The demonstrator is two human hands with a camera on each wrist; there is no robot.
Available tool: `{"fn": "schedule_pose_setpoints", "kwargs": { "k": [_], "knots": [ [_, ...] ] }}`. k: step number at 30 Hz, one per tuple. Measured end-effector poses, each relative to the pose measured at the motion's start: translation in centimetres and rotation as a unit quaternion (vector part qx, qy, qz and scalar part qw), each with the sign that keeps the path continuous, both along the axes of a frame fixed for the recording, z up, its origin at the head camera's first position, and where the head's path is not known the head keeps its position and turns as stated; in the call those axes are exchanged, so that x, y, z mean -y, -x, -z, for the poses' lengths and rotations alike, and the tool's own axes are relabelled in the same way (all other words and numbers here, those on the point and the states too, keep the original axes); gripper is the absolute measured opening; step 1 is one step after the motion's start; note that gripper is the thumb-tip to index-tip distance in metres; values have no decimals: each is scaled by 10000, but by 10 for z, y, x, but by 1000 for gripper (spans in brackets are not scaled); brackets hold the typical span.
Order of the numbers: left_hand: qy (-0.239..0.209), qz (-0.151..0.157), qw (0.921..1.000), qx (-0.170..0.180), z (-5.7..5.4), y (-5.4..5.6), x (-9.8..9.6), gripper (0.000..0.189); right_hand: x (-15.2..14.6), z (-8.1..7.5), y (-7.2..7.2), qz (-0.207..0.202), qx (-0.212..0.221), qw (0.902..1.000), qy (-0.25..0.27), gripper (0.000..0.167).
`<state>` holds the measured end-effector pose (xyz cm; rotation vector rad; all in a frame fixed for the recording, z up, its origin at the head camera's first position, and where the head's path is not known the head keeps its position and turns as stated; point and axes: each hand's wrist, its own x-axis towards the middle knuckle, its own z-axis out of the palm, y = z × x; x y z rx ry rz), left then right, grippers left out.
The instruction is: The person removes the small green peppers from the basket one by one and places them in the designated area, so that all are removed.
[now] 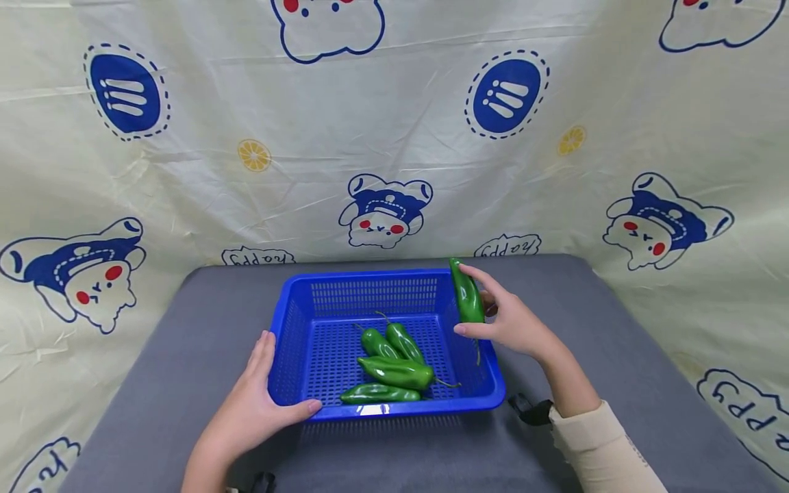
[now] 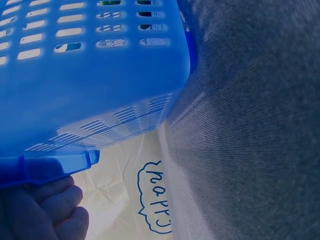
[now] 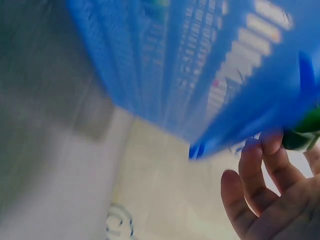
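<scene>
A blue plastic basket (image 1: pixel 394 412) holds several green chili peppers (image 1: pixel 397 373), lying near its front. My left hand (image 1: pixel 249 404) holds the basket's front left corner, thumb over the front rim and fingers along the left side. In the left wrist view its fingertips (image 2: pixel 72 200) show right at the rim. My right hand (image 1: pixel 505 318) pinches another green chili pepper (image 1: pixel 467 294) between thumb and fingers over the basket's right rim. This pepper stands nearly upright, stem end down. In the right wrist view part of the pepper (image 3: pixel 302 135) shows behind the fingers.
The basket stands on a grey padded table (image 1: pixel 228 308). A pale cloth with cartoon prints (image 1: pixel 394 137) hangs behind and along both sides of it. A black strap piece (image 1: pixel 530 411) shows by the right wrist.
</scene>
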<state>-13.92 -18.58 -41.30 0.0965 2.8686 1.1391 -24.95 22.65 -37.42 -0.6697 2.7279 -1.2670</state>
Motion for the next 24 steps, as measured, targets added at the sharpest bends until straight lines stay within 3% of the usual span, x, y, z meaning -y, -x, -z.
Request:
{"fn": "schedule_pose_setpoints", "kwargs": {
  "k": [6,12,18,24],
  "knots": [
    [10,10,10000,-40,0,0,1,134,-39,5,0,159,285,9993,188,95],
    [34,-6,10000,-46,-1,1,1,134,-72,17,3,344,599,9976,13,95],
    [48,30,9999,-99,0,0,1,134,-84,39,6,261,1087,9934,-239,97],
    [18,34,9999,-95,0,-1,0,133,-86,52,10,488,1217,9893,-647,97]
  ]
}}
